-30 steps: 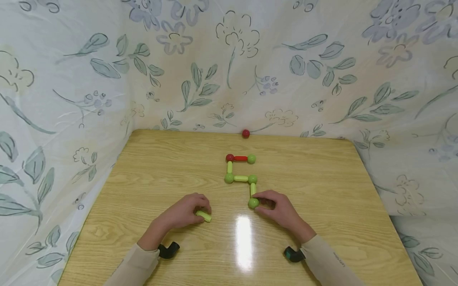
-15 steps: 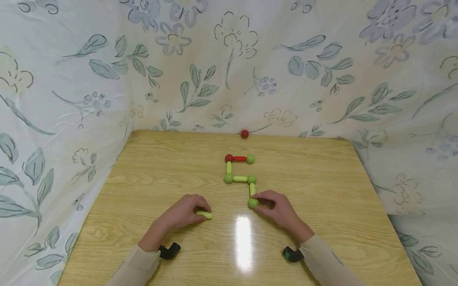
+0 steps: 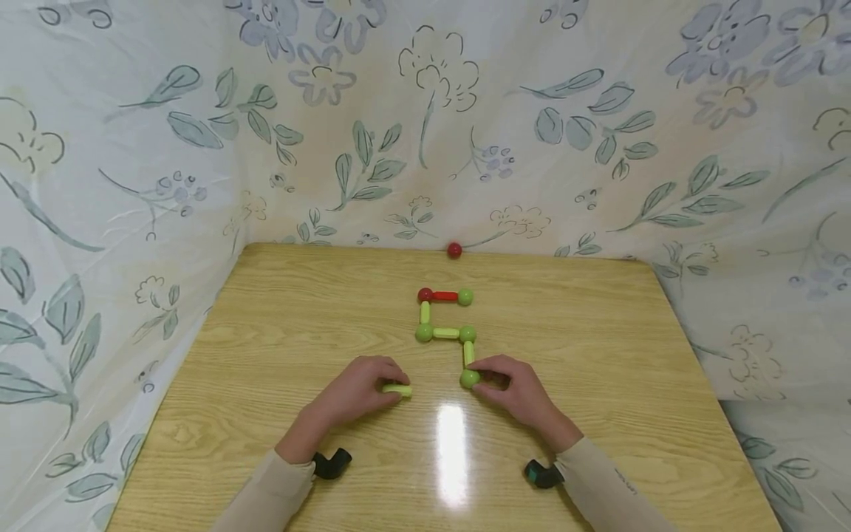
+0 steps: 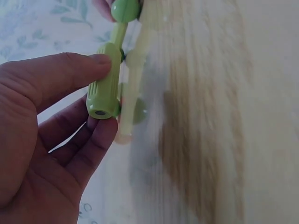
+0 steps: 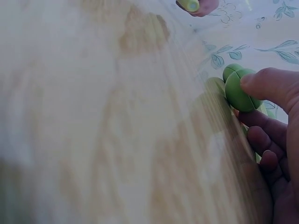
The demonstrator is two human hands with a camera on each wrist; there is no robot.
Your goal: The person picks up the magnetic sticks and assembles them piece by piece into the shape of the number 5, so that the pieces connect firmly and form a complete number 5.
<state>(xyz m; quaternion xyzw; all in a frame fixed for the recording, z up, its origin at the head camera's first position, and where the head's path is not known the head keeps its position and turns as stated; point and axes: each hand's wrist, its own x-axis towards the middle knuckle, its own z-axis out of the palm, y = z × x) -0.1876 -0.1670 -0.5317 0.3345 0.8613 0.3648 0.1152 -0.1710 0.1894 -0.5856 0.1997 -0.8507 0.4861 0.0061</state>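
My left hand (image 3: pixel 362 389) pinches a yellow-green ridged rod (image 4: pixel 105 84) between thumb and fingers, with a small dark disc at its near end. The rod points right, apart from the ball chain. With thumb and fingertips my right hand (image 3: pixel 515 386) holds the nearest green ball (image 5: pixel 240 91). From that ball a yellow-green rod (image 3: pixel 468 353) runs back to another green ball (image 3: pixel 468 335). A second rod (image 3: pixel 446 333) joins it leftward to a green ball (image 3: pixel 424 332). Behind that, a third rod (image 3: pixel 425 313) reaches a dark red ball (image 3: pixel 425 295).
A red rod (image 3: pixel 445 296) links the dark red ball to a far green ball (image 3: pixel 465 297). One loose red ball (image 3: pixel 455 250) lies at the back edge of the wooden table (image 3: pixel 299 295). A floral cloth (image 3: pixel 372 89) hangs behind. Black curved pieces (image 3: pixel 332 464) sit at both wrists.
My left hand has moved right and slightly away from me with its rod, which now lies nearly level, pointing toward the chain. The right hand stays on the nearest green ball.
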